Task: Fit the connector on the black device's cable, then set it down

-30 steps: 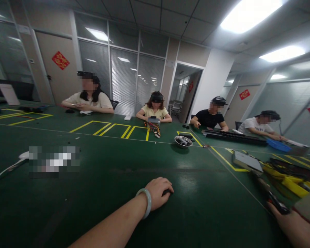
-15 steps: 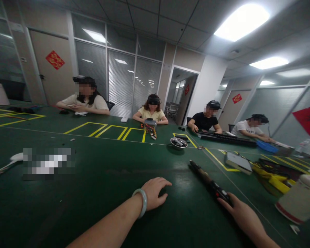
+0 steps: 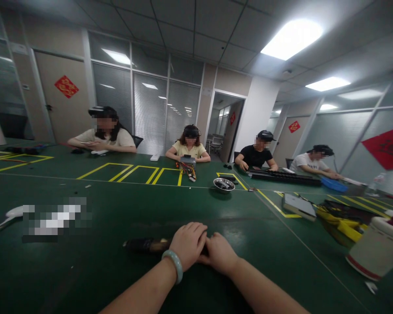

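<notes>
A dark, stick-shaped electric screwdriver [image 3: 140, 245] with a brownish middle lies crosswise in front of me, low over the green table. Its black tip points left; the handle end is covered by my hands. My left hand [image 3: 188, 244], with a pale green bangle [image 3: 176, 267] at the wrist, is closed over the tool's body. Right against it, my right hand [image 3: 222, 254] is wrapped round the handle. The two hands touch each other.
Ahead stands a metal bowl [image 3: 224, 185] of small dark parts. To the right are a grey box [image 3: 298, 206], a yellow tool bag [image 3: 342, 224] and a cream container [image 3: 376, 248]. A white corded item [image 3: 15, 212] lies left. Several people sit across the green table [image 3: 118, 283].
My right hand has brought the screwdriver leftward, turning it from pointing ahead to lying crosswise. My left hand, open before, has closed on it beside the right.
</notes>
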`<state>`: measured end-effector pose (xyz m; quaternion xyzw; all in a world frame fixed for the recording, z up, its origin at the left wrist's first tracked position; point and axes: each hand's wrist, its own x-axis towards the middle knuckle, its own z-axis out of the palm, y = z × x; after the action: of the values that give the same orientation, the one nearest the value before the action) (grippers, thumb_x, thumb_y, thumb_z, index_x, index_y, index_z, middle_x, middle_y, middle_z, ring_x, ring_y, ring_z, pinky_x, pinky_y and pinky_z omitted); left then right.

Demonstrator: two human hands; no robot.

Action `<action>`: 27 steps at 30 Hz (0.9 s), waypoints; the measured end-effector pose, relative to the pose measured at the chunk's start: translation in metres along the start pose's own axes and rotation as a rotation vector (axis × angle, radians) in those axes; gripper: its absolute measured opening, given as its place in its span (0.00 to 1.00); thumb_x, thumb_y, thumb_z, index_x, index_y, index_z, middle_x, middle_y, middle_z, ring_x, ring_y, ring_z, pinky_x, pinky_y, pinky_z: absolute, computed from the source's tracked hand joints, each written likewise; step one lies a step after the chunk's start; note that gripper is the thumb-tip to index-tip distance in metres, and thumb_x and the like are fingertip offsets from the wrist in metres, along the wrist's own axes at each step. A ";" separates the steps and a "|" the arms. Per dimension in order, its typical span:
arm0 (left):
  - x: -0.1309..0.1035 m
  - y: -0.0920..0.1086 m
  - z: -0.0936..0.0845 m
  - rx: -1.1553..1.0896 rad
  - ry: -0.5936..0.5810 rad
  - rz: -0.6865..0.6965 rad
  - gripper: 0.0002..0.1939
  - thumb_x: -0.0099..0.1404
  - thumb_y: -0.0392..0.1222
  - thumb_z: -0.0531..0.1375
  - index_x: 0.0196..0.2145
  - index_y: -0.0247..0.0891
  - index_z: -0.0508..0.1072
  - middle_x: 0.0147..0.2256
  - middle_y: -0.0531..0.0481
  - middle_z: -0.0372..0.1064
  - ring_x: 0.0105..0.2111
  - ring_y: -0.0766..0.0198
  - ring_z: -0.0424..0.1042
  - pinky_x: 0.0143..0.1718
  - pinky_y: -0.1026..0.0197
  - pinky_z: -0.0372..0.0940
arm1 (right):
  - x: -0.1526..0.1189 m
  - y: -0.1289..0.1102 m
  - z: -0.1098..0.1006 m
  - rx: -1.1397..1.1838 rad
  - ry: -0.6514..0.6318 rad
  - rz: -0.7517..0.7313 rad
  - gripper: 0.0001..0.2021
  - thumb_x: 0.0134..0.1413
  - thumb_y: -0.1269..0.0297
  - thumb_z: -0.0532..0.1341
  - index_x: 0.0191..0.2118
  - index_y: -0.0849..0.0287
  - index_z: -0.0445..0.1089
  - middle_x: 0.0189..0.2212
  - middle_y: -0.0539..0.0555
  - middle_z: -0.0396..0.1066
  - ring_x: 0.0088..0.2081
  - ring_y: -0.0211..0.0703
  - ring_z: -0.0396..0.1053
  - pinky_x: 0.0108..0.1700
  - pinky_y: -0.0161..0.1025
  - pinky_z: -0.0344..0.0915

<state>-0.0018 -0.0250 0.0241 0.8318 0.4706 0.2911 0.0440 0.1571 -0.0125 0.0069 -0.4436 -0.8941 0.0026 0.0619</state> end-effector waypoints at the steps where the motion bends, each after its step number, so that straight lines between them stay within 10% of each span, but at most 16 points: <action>1: 0.001 -0.002 0.000 0.015 0.000 -0.021 0.18 0.70 0.44 0.45 0.50 0.43 0.69 0.50 0.47 0.69 0.50 0.57 0.65 0.53 0.52 0.59 | 0.009 -0.006 0.004 -0.019 -0.008 -0.048 0.22 0.56 0.45 0.56 0.42 0.61 0.71 0.36 0.59 0.75 0.38 0.53 0.70 0.46 0.45 0.57; 14: 0.004 -0.018 0.003 0.068 -0.061 -0.169 0.21 0.71 0.50 0.41 0.47 0.44 0.70 0.44 0.48 0.71 0.44 0.57 0.69 0.45 0.54 0.61 | 0.030 -0.007 0.005 -0.051 -0.030 -0.110 0.21 0.60 0.49 0.51 0.41 0.62 0.71 0.35 0.60 0.75 0.37 0.54 0.71 0.44 0.46 0.57; 27: 0.008 -0.028 -0.002 0.046 -0.213 0.041 0.30 0.62 0.52 0.56 0.60 0.45 0.59 0.49 0.46 0.68 0.47 0.51 0.65 0.50 0.50 0.60 | -0.014 0.025 -0.038 0.381 0.078 0.052 0.28 0.46 0.51 0.66 0.53 0.54 0.64 0.51 0.55 0.61 0.50 0.47 0.62 0.50 0.39 0.58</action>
<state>-0.0211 -0.0037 0.0195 0.8684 0.4525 0.1909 0.0686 0.1898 -0.0105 0.0420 -0.4466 -0.8625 0.1564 0.1793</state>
